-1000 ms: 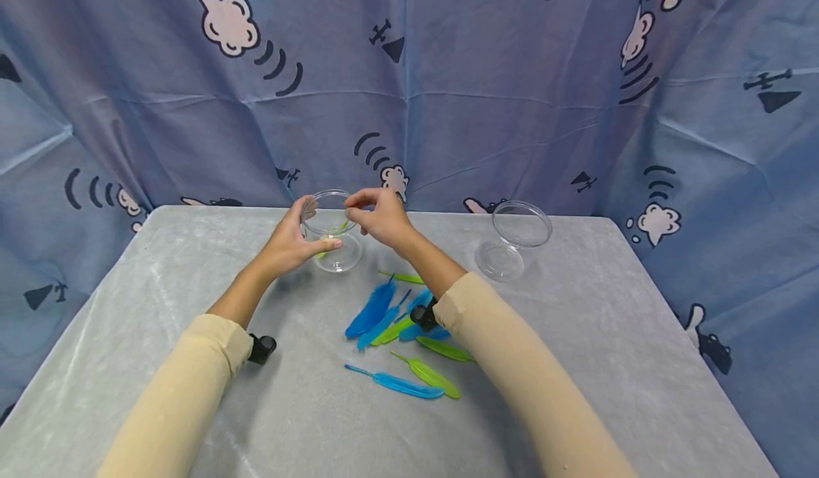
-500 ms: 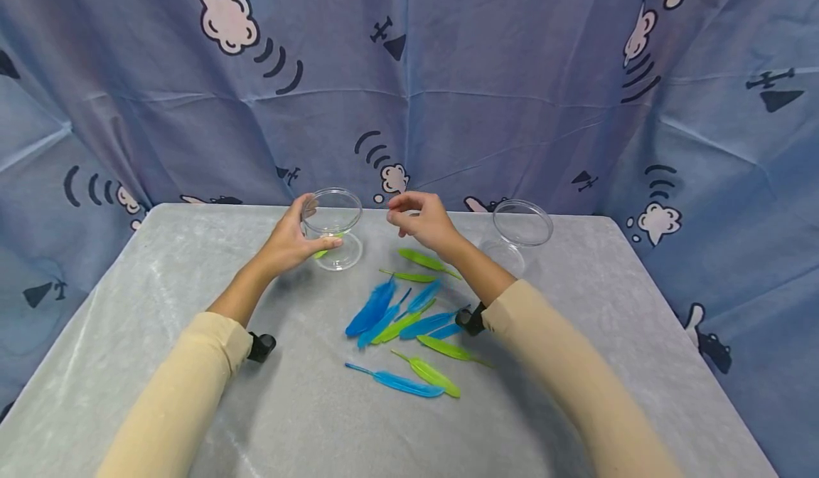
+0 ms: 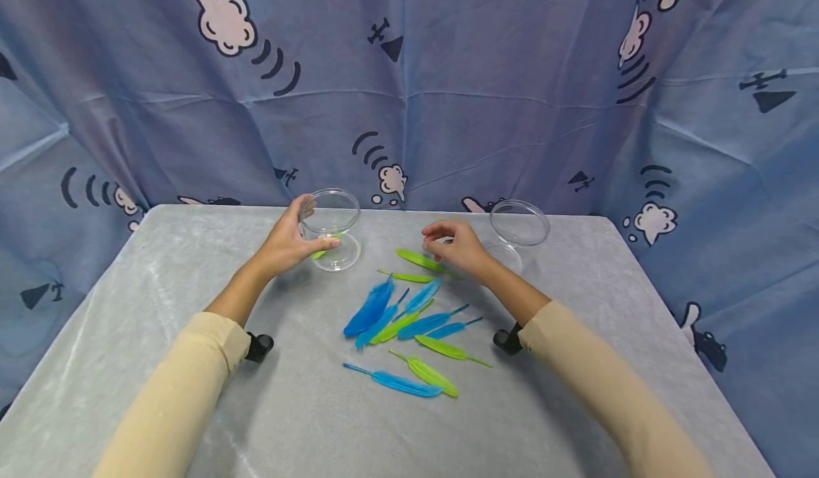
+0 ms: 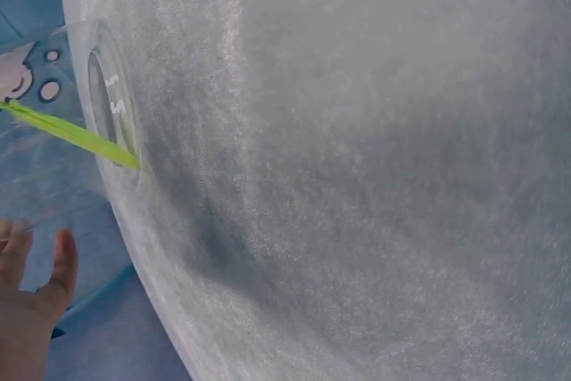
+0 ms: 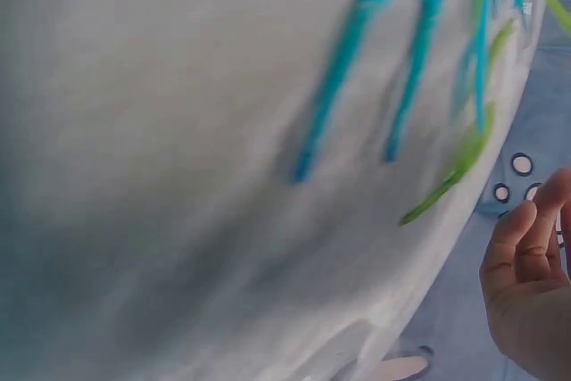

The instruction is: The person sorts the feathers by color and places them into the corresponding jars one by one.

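Note:
My left hand (image 3: 291,242) holds a clear plastic jar (image 3: 345,222) at the back left of the table, its thumb across the near side and its fingers at the far rim. Inside stands a green feather (image 4: 76,134), leaning against the wall. In the head view the thumb partly covers that feather. My right hand (image 3: 456,245) hovers with loosely bent fingers and nothing visible between them. Under it lies another green feather (image 3: 417,259), its stem end partly hidden by the hand. Blue feathers (image 3: 371,309) and more green feathers (image 3: 441,348) lie spread over the table's middle.
A second clear jar (image 3: 521,223) stands at the back right, just beyond the right hand. The grey-covered table (image 3: 307,421) ends at a blue patterned curtain (image 3: 409,136) hanging behind it.
My right hand has left the rim of the left jar and moved right and down, to above the green feather at the back. The left hand and its jar stay in place.

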{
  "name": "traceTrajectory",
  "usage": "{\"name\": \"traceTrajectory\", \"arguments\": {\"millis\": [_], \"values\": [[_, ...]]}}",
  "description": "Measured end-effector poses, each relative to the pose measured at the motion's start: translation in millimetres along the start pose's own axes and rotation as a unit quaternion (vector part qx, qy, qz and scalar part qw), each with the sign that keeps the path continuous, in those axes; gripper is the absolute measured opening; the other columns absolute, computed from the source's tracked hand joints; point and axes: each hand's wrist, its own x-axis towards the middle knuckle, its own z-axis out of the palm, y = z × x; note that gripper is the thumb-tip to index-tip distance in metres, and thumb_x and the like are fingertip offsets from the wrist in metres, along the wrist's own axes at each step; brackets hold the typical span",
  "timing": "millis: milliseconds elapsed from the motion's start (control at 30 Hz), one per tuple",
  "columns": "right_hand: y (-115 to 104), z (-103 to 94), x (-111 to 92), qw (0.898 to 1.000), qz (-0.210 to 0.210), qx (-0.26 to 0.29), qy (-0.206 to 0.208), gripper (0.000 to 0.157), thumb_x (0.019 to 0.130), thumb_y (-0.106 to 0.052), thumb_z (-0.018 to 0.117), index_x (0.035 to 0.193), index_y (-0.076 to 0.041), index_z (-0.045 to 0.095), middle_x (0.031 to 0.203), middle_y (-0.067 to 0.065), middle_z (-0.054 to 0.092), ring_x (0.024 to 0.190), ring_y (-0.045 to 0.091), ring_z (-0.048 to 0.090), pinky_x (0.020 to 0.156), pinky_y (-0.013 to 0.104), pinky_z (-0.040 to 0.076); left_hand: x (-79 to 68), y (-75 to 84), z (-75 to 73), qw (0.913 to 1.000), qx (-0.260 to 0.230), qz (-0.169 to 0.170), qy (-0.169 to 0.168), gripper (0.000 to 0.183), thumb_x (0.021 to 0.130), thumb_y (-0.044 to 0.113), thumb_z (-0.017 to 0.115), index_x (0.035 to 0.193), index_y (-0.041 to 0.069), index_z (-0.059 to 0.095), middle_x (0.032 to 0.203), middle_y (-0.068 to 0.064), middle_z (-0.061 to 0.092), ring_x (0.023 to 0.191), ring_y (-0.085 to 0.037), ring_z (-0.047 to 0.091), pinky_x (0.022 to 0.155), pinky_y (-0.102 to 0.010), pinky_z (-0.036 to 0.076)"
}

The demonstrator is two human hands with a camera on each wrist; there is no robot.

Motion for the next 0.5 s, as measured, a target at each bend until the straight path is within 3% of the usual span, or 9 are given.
{"name": "traceTrajectory", "arguments": {"millis": [133,267,500], "values": [[13.3,-4.2,-4.1,1.0,-0.015,-0.014,0.002,0.029,0.092,0.001,0.064,0.119,0.011,0.062,0.107,0.022,0.066,0.088,0.035,0.064,0.065,0.023,0.054,0.6,0.4,0.0,1.0,0.002,-0.001,0.0,0.108,0.082,0.033,0.083,0.158,0.005,0.012,0.158,-0.021,0.029,0.147,-0.035,0.026,0.118,-0.054,0.023],[24.3,-7.1,-6.8,0.999,-0.028,-0.024,-0.004,0.029,0.092,0.002,0.065,0.119,0.012,0.062,0.107,0.025,0.067,0.089,0.031,0.065,0.065,0.027,0.054,0.5,0.5,0.4,1.0,0.003,-0.002,0.0,0.107,0.083,0.03,0.083,0.158,0.005,0.012,0.159,-0.021,0.029,0.147,-0.035,0.026,0.118,-0.054,0.023],[34.3,-8.3,-9.4,0.999,-0.022,-0.03,-0.011,0.03,0.091,0.002,0.066,0.12,0.01,0.062,0.108,0.024,0.067,0.087,0.026,0.064,0.061,0.026,0.052,0.2,0.3,0.5,1.0,0.005,-0.001,0.0,0.108,0.082,0.032,0.083,0.158,0.005,0.012,0.159,-0.021,0.029,0.147,-0.035,0.026,0.118,-0.054,0.023]]}}
